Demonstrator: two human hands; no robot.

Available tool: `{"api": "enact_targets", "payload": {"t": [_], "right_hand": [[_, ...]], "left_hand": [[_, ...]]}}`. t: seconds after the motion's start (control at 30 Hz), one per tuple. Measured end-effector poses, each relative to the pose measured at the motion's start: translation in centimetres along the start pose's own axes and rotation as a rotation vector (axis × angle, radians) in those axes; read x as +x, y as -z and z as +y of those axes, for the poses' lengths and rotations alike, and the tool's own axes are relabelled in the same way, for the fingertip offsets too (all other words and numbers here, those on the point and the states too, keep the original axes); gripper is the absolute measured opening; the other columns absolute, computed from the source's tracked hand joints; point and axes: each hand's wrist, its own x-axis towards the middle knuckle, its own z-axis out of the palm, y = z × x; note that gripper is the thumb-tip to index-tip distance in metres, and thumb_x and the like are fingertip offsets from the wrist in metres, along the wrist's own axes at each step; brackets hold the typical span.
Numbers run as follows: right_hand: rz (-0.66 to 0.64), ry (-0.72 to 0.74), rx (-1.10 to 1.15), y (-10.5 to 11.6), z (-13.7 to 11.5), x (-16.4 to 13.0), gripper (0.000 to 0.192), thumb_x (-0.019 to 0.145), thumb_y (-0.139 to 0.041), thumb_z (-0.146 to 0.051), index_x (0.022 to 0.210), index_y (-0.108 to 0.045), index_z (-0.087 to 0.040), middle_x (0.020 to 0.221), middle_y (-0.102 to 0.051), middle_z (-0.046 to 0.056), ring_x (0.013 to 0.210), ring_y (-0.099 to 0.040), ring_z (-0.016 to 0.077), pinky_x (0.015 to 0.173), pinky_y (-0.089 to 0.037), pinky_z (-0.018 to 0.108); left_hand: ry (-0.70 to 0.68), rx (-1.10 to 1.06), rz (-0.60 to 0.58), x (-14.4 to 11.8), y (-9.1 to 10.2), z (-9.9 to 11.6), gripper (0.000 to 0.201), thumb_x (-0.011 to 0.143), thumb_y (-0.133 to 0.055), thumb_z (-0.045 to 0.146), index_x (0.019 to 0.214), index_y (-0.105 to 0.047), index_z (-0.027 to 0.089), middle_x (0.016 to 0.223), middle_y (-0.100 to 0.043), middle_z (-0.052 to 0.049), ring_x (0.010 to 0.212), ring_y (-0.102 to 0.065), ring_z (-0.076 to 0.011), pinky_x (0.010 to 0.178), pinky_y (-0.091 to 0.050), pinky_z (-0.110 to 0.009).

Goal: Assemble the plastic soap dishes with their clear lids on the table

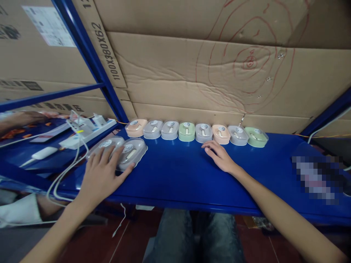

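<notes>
The left hand (101, 171) lay palm down with its fingers spread across two rounded, clear-lidded grey plastic cases (134, 157), which stood side by side near the left end of the glossy blue tabletop (170, 171); its thumb reached along the front of the right-hand one. The right hand (221, 157) was loosely extended over the middle of the tabletop, pinching nothing, its fingertips just in front of a row of eight similar cases along the back edge. From the left end, that row ran peach (136, 128), grey, grey, pale green (187, 131), grey, peach, grey and pale green, each with a round label on its lid. The right hand was nearest the fifth and sixth; whether it touched either could not be told. Behind the back edge rose a brown cardboard panel (164, 65) with uneven red rings (249, 63) drawn on it. Beyond the left edge lay a white power strip (87, 135) with cables, and farther left was another person's hand (27, 118). A pixelated patch hid something near the right end.
</notes>
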Motion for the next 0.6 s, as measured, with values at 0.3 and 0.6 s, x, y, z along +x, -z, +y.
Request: {"api": "enact_targets", "payload": {"t": [0.3,0.6], "right_hand": [[-0.017,0.007,-0.012,0.1,-0.2,0.0,0.040,0.113,-0.050,-0.058,0.113,-0.075,-0.027,0.123,-0.074,0.010,0.122,-0.071,0.0303,0.113,-0.052,0.053],[-0.008,0.007,-0.020,0.1,-0.3,0.0,0.038,0.113,-0.051,-0.055,0.111,-0.075,-0.026,0.123,-0.075,0.010,0.120,-0.072,0.0298,0.112,-0.053,0.052]], "left_hand": [[0.031,-0.078,0.034,-0.3,-0.2,-0.8,0.070,0.102,-0.050,0.060,0.157,-0.055,0.017,0.155,-0.060,-0.023,0.152,-0.045,-0.0541,0.124,-0.036,-0.074],[0.036,-0.018,0.037,-0.3,-0.6,-1.1,0.072,0.102,-0.048,0.064,0.152,-0.058,0.014,0.154,-0.060,-0.024,0.152,-0.047,-0.0525,0.125,-0.035,-0.070]]}}
